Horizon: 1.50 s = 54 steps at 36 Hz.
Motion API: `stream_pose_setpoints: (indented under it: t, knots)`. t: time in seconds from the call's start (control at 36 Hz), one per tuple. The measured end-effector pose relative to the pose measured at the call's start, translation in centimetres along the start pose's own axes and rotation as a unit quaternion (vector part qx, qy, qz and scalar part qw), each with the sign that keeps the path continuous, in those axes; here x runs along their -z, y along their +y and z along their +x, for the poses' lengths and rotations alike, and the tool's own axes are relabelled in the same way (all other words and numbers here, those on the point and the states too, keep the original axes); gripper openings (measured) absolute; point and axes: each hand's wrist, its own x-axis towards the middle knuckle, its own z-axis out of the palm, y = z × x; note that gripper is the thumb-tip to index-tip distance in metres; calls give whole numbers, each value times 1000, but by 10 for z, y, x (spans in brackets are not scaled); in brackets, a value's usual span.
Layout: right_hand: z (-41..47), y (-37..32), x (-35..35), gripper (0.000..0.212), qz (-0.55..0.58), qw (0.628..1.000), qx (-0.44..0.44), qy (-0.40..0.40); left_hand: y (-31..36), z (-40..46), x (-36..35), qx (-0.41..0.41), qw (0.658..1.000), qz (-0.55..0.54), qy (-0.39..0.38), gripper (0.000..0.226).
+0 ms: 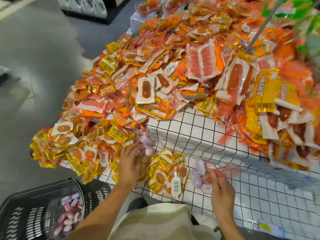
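A big heap of orange, yellow and white snack packets (190, 70) covers a display table with a white, black-gridded cloth (190, 134). My left hand (129, 163) reaches into the heap's front edge and grips pale purple packets (146, 144). My right hand (220, 189) lies on the cloth at the front. Its fingers pinch a small pink-white packet (210, 168) among a few more pale purple packets (199, 172). A small pile of yellow packets (166, 170) lies between my hands.
A black plastic shopping basket (22, 217) stands on the grey floor at lower left with several purple packets (69, 215) inside. A slanted grey pole (259, 30) rises from the heap at upper right. Dark shelving (86, 7) stands across the aisle.
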Motion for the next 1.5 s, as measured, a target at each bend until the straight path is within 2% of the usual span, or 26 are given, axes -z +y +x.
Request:
stream_pose_setpoints:
  t: [0.08, 0.17, 0.25, 0.36, 0.44, 0.56, 0.61, 0.67, 0.69, 0.75, 0.81, 0.89, 1.0, 1.06, 1.11, 1.22, 1.31, 1.42, 1.5]
  knots:
    - [5, -13, 2, 32, -21, 999, 20, 22, 13, 4, 6, -72, 995, -60, 30, 32]
    - [7, -20, 3, 35, -21, 998, 55, 20, 29, -1, 3, -138, 985, -106, 21, 32]
    - [9, -14, -3, 29, 44, 998, 50, 3, 38, -18, -7, -171, 977, -125, -37, 38]
    - [9, 4, -13, 34, 65, 997, 32, -35, 23, -41, -21, -178, 971, -40, -157, 33]
    - [11, 11, -14, 32, 54, 997, 16, -50, 20, -48, -18, -159, 972, -68, -162, 34]
    - [11, 6, -11, 29, 56, 997, 11, -58, 23, -46, -3, -75, 988, -84, -109, 36]
    - [13, 6, -10, 31, 55, 997, 9, -61, 25, -41, 3, -13, 995, -87, -53, 32]
    - [15, 7, -10, 32, 55, 996, 8, -66, 28, -34, 7, 86, 993, -83, 5, 23]
    - [15, 7, -10, 32, 56, 996, 7, -69, 30, -31, 9, 146, 985, -92, 11, 19]
    - [16, 7, -9, 30, 64, 996, 8, -69, 36, -22, 9, 278, 946, -162, -45, 14]
    - [17, 7, -10, 29, 75, 995, 10, -63, 44, -17, 7, 384, 884, -247, -96, 8]
    - [17, 7, -11, 27, 81, 995, 7, -63, 52, -9, -1, 438, 848, -288, -77, 8]
    - [20, 12, -13, 25, 78, 995, 6, -63, 64, 1, -13, 518, 759, -395, -17, 15]
    - [21, 14, -12, 26, 75, 995, 9, -64, 69, 1, -21, 532, 745, -403, 6, 15]
    - [20, 15, -13, 27, 76, 995, 15, -64, 73, 1, -28, 539, 744, -394, 29, 15]
    - [18, 16, -11, 30, 92, 994, 10, -61, 82, 4, -38, 545, 735, -396, 74, 33]
    - [16, 19, -8, 21, 104, 992, -4, -76, 84, -2, -41, 512, 752, -405, 93, 23]
    - [12, 26, -1, 17, 114, 989, -21, -87, 83, -14, -41, 447, 803, -373, 127, 8]
    - [10, 31, 2, 17, 116, 988, -19, -103, 81, -19, -41, 370, 865, -305, 150, 4]
